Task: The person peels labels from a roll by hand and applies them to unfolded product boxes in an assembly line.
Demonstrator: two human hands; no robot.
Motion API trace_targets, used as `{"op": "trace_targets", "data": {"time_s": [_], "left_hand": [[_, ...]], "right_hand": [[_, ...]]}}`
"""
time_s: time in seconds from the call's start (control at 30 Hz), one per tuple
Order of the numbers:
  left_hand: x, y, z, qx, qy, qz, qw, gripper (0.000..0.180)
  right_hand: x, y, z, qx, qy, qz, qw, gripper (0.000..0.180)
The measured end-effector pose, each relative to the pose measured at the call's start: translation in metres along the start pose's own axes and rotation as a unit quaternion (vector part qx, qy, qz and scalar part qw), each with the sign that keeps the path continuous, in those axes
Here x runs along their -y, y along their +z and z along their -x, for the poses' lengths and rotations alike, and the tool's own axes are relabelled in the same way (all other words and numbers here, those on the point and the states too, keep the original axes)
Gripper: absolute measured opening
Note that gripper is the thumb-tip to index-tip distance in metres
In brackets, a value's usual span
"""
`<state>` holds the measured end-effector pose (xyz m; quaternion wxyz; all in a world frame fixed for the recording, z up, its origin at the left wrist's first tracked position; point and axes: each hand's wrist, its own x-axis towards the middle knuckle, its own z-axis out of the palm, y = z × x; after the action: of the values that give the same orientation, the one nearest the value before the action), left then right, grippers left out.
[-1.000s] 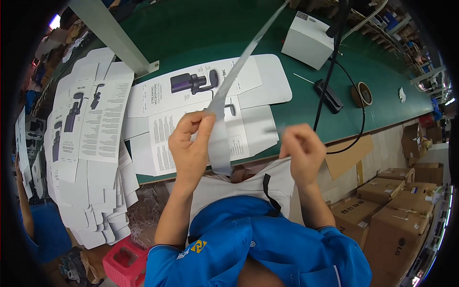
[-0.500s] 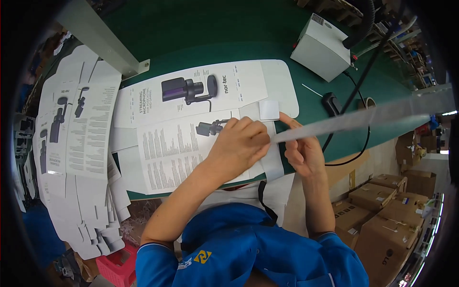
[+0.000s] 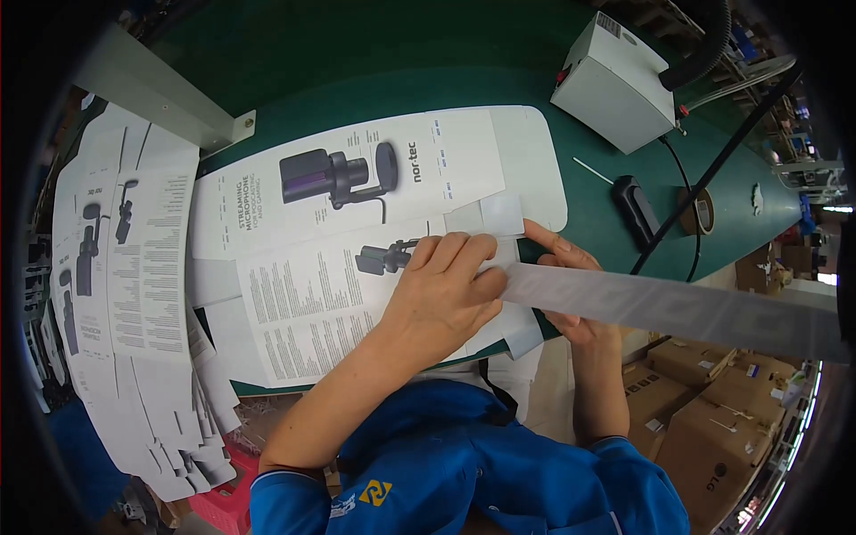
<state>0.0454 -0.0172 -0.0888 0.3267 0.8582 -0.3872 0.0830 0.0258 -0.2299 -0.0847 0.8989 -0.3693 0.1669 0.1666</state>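
A flat printed carton blank (image 3: 308,267), white with pictures of a microphone, lies on the table before me. My left hand (image 3: 441,294) rests over its lower printed panel, finger and thumb pinched on the end of a long translucent strip (image 3: 669,299). That strip stretches rightward out of view with a faint repeating pattern. My right hand (image 3: 571,267) is partly behind the strip, its index finger extended to the corner of a small white square piece (image 3: 502,215) at the carton's edge. I see nothing gripped in the right hand.
Stacked carton blanks (image 3: 134,267) overhang at left beside a metal post (image 3: 165,94). On the green table (image 3: 428,71) stand a grey box-shaped device (image 3: 615,85) with a black hose, a black handheld tool (image 3: 635,212) and a tape roll (image 3: 697,214). Brown cartons (image 3: 713,446) sit lower right.
The strip has swung from slanting upward to sloping slightly down toward the right, now crossing in front of my right hand. The view has shifted a little. My left hand keeps its pinch.
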Motion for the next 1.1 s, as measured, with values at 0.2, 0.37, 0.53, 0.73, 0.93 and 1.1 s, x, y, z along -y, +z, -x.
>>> {"op": "trace_targets", "data": {"time_s": [0.2, 0.37, 0.53, 0.73, 0.93, 1.1], "left_hand": [[-0.001, 0.001, 0.002, -0.007, -0.015, -0.037, 0.999, 0.021], [-0.001, 0.006, 0.001, -0.022, -0.031, -0.063, 0.997, 0.015], [-0.004, 0.009, -0.002, -0.016, -0.053, -0.077, 0.995, 0.013], [-0.006, 0.009, 0.0, -0.004, -0.085, -0.078, 0.993, 0.015], [-0.009, 0.01, 0.003, 0.0, -0.108, -0.092, 0.99, 0.018], [-0.007, 0.012, 0.003, 0.001, -0.105, -0.104, 0.989, 0.019]], "right_hand": [[-0.001, 0.003, 0.002, -0.047, 0.008, 0.03, 0.998, 0.047], [-0.003, -0.008, 0.0, 0.059, 0.002, -0.016, 0.998, 0.044], [0.001, -0.009, -0.001, 0.071, 0.004, -0.031, 0.997, 0.047], [-0.004, 0.006, 0.005, -0.015, -0.046, 0.205, 0.977, 0.043], [-0.018, 0.011, 0.007, -0.204, -0.292, 0.428, 0.83, 0.05], [-0.02, 0.013, -0.004, -0.044, -0.343, 0.642, 0.684, 0.048]]}}
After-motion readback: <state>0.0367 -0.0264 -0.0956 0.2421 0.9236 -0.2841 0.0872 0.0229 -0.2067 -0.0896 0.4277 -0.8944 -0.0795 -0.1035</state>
